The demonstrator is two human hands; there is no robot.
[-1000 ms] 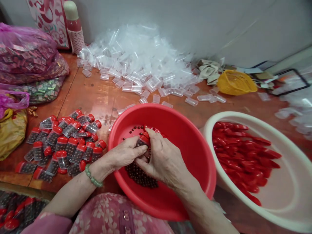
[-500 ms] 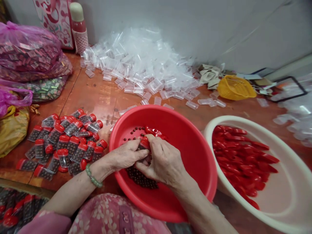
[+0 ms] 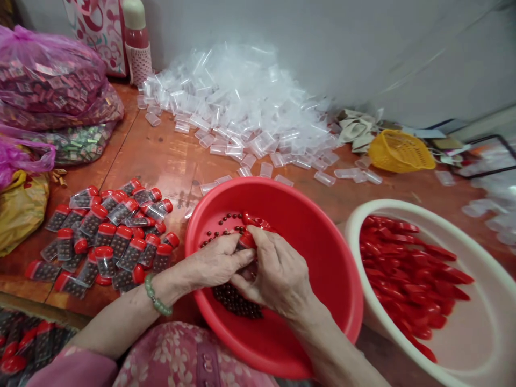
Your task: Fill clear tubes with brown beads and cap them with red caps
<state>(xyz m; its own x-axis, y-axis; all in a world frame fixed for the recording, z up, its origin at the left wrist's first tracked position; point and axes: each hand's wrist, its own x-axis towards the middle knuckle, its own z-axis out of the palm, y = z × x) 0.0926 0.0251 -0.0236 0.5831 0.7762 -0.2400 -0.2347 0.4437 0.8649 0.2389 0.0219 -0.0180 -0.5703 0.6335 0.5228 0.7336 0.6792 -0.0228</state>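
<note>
My left hand (image 3: 217, 262), with a green bead bracelet (image 3: 156, 295) on the wrist, and my right hand (image 3: 280, 271) meet over a red basin (image 3: 322, 263). Between their fingers is a small clear container with a red cap (image 3: 246, 240); the fingers hide much of it. The right fingertips press at the red end. Below them, dark brown beads (image 3: 237, 302) lie heaped in the basin, and a few more are scattered near its far-left wall. Red plastic pieces (image 3: 260, 221) lie just beyond the fingers, inside the basin.
Filled, red-capped containers (image 3: 121, 236) are piled on the table at the left. A white tub (image 3: 475, 333) of red parts stands right. Behind lie a heap of clear tubes (image 3: 242, 107), a yellow basket (image 3: 399, 150), a bottle (image 3: 139, 54) and pink plastic bags (image 3: 52, 75).
The view has shifted slightly, so most things sit a little further right. Both hands stay together on the container, with only slight finger movement.
</note>
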